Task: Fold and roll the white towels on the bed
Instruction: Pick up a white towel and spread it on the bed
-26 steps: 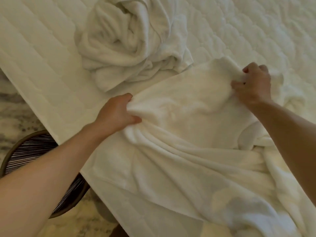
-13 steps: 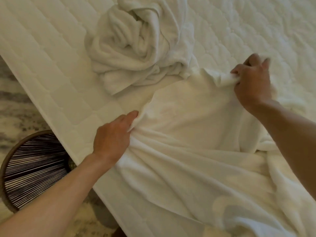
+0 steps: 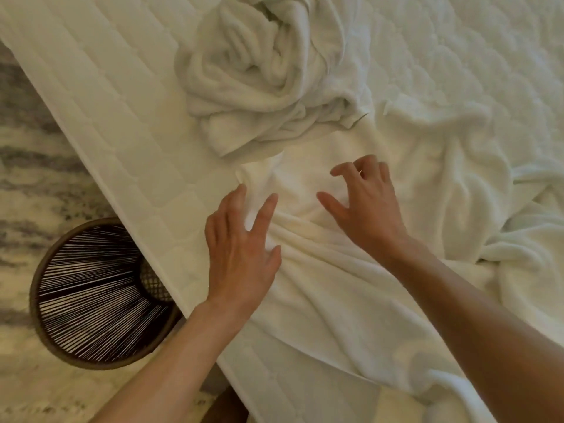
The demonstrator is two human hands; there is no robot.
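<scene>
Mattress (image 3: 122, 117), quilted white, borders marble floor (image 3: 39, 184) and woven stool (image 3: 91, 294); left hand (image 3: 241, 261) and right hand (image 3: 369, 215), fingers (image 3: 265, 212) apart, over towel (image 3: 335, 300).

Bunched towel (image 3: 268, 68) just beyond hands

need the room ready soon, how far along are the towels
Done: nothing looks folded or rolled yet. In hand: one towel lies spread but wrinkled on the bed; the left hand and right hand are open over it. Left: fold and roll it, then the crumpled towel beyond.
</scene>
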